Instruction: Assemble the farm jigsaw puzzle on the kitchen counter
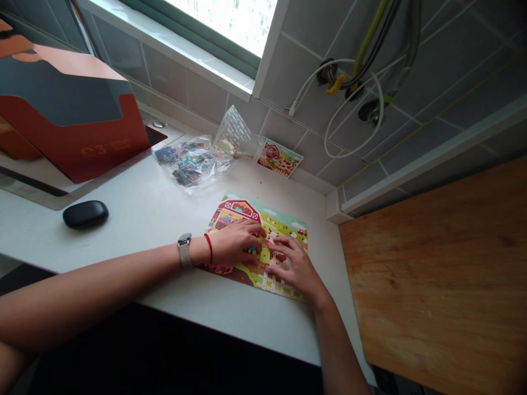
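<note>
A farm-scene jigsaw puzzle (pixel 282 222) lies flat on the white countertop, showing a red barn, a cow and a white fence. My left hand (pixel 235 241) rests over its left and middle part, fingers curved and apart, covering some of the picture below the barn. From the right side, my right hand (pixel 295 266) touches the puzzle near the cow, with its fingers spread. The fingertips of both hands are close together around the middle. No loose piece shows in either hand.
Behind the puzzle, a small picture card (pixel 280 158) leans by the tiled wall. A clear plastic bag (pixel 193 162) of puzzle pieces lies left of it. Further left are a black mouse (pixel 85 214) and an orange box (pixel 102 134). A wooden board (pixel 436 274) stands at the right.
</note>
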Action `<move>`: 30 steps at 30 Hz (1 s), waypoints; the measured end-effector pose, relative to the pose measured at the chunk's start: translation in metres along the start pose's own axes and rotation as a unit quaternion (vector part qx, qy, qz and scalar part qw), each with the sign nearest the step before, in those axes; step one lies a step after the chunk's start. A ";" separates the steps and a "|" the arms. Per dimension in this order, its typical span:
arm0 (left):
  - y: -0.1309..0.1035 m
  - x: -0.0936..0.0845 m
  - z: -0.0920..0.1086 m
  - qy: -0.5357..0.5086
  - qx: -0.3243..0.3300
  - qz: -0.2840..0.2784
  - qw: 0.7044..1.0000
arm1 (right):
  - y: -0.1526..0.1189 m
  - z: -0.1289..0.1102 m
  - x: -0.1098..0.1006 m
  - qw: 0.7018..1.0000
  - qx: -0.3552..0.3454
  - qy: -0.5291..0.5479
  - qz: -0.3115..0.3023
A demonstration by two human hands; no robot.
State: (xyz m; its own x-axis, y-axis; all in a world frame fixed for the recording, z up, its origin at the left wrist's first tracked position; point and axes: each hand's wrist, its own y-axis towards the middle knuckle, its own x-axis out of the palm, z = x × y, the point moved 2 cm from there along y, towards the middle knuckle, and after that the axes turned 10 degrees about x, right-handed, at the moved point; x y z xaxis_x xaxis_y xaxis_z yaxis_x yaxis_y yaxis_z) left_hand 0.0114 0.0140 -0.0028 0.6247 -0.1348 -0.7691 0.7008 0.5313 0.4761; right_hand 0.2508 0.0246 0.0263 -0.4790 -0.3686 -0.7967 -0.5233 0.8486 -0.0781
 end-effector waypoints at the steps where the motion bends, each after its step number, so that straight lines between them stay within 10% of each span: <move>1: 0.000 -0.001 0.000 -0.001 0.004 -0.003 1.000 | 0.000 0.000 -0.002 1.000 0.004 0.000 0.001; 30: 0.001 -0.009 -0.001 -0.023 0.023 -0.018 0.999 | 0.001 0.002 0.000 0.999 0.010 0.014 0.044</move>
State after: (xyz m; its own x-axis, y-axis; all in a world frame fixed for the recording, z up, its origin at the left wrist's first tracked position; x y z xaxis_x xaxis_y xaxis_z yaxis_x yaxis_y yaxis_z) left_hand 0.0061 0.0163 0.0039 0.6129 -0.1928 -0.7663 0.7381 0.4857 0.4682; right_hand 0.2515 0.0266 0.0249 -0.5422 -0.3030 -0.7837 -0.4640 0.8856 -0.0213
